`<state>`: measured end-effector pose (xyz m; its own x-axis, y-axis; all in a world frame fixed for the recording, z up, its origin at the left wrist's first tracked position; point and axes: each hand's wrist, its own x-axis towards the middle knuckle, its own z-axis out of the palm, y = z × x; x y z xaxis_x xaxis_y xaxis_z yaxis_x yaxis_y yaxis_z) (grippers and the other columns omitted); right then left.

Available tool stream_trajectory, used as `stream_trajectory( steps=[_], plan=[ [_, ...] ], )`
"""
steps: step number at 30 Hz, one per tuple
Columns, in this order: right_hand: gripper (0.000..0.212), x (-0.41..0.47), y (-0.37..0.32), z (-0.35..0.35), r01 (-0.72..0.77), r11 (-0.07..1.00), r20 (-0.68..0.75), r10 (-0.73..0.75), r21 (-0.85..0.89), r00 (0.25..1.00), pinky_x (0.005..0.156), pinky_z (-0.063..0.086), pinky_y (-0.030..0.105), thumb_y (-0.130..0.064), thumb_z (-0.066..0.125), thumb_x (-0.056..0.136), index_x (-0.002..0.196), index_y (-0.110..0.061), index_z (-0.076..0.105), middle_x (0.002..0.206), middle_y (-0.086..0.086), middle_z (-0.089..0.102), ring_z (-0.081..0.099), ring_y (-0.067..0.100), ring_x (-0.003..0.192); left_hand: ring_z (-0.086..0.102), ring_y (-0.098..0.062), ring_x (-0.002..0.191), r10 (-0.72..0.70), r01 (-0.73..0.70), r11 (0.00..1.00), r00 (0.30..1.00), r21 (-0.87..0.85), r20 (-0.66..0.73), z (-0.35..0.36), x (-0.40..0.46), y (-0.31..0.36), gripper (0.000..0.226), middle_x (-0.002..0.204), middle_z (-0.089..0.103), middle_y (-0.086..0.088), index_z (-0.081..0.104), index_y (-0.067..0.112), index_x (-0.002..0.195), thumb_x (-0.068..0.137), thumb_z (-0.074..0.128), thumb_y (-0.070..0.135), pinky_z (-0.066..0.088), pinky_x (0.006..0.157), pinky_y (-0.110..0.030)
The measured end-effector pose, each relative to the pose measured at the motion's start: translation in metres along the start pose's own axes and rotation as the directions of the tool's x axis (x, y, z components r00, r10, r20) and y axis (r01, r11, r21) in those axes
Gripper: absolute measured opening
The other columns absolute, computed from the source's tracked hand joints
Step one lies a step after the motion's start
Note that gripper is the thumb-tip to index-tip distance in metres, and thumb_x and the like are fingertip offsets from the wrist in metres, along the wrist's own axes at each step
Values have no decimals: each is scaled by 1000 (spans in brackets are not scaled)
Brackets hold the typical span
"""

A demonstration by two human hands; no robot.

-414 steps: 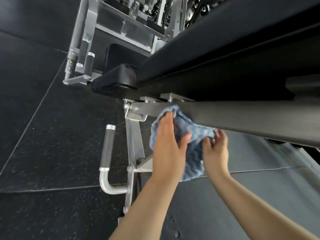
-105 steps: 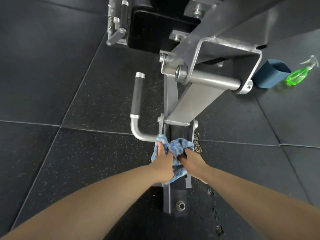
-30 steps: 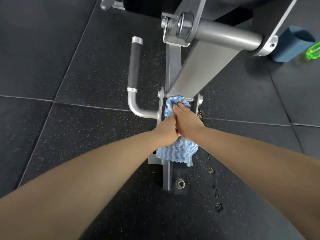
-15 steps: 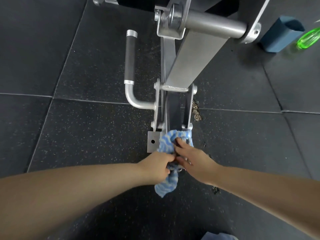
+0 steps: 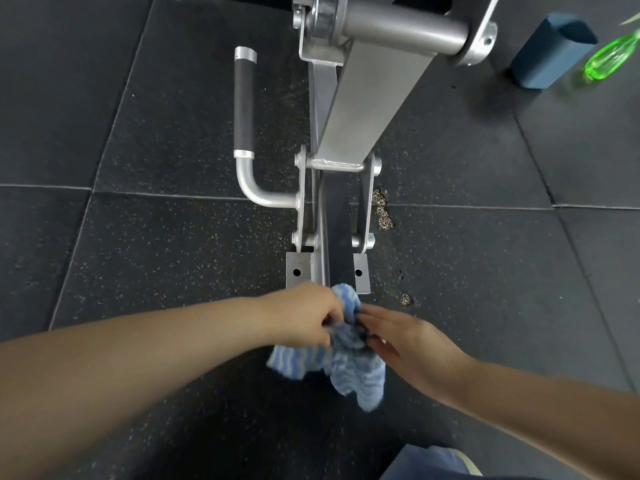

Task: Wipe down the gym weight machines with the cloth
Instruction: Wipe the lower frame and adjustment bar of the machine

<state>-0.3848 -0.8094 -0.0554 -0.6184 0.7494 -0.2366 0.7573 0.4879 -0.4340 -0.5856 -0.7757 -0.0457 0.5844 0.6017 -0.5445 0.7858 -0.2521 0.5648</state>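
At the machine's (image 5: 360, 109) near foot, both the left hand (image 5: 304, 315) and right hand (image 5: 412, 337) pinch the cloth (image 5: 341, 368) (soft, light, floppy), likely best gripped bunched mid-fold.

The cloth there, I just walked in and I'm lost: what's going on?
A person is cleaning a gym machine. Both hands, left hand and right hand, hold a blue striped cloth bunched between them, at the near end of the machine's floor base. Part of the cloth hangs loose below. A green spray bottle lies on the floor beside a blue container, far right.
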Motion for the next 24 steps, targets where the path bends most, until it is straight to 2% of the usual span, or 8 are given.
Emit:
stream_trajectory(
  steps=[4,6,9,13,17,20,22,24],
  plan=[
    [53,27,-10,2,23,986,172,6,-167,985,108,-3,13,-31,36,101,149,-11,22,155,-5,12,9,13,145,61,-25,93,-107,112,991,991,67,-81,-14,-1,-17,22,102,65,-14,64,5,106,85,57,10,49,81,-35],
    [49,36,-14,2,-5,988,182,34,-156,983,116,12,22,-29,36,101,146,-13,30,156,-2,17,12,17,144,60,-24,95,-129,132,991,983,15,-127,-15,-4,-19,27,104,64,-12,63,9,112,87,53,5,48,83,-35],
    [27,45,-19,-15,-128,992,106,128,-5,986,95,43,29,-16,47,96,118,-10,61,121,5,54,52,22,110,60,-19,98,-105,96,994,972,-52,-212,-21,-4,-18,37,108,65,-8,62,12,120,86,52,3,48,87,-34],
    [19,68,-12,-63,-232,968,-32,236,92,971,70,37,19,-6,55,87,99,-8,70,91,1,60,55,17,86,55,-11,86,-91,43,990,920,-131,-381,-44,-3,-21,36,96,61,5,63,15,114,81,55,2,43,70,-20],
    [46,109,7,-94,-245,957,-234,277,157,932,88,37,16,-10,58,90,134,-21,50,124,-5,54,52,11,107,51,-20,89,-106,19,984,863,-179,-493,-64,13,-34,32,104,53,-9,58,8,116,83,56,6,36,67,-24],
    [51,128,19,-61,-153,987,-49,156,51,987,113,21,29,-16,50,96,144,-19,34,155,2,22,26,21,140,52,-28,106,-115,62,981,948,-182,-298,-51,31,-37,44,123,49,-15,46,4,131,88,54,8,37,82,-24],
    [55,127,25,-29,-111,994,111,110,5,988,116,7,30,-23,44,99,149,-17,22,159,2,5,3,22,146,56,-26,99,-177,106,940,965,-325,-196,-40,37,-35,50,119,56,-13,37,13,139,91,50,8,41,77,-26],
    [56,122,28,-14,-113,991,94,106,69,990,114,-4,27,-20,41,100,150,-17,15,159,0,-1,-13,19,145,56,-26,96,-224,129,917,950,-377,-219,-37,39,-37,44,107,60,-11,42,12,135,92,48,7,42,74,-27]
  ],
)
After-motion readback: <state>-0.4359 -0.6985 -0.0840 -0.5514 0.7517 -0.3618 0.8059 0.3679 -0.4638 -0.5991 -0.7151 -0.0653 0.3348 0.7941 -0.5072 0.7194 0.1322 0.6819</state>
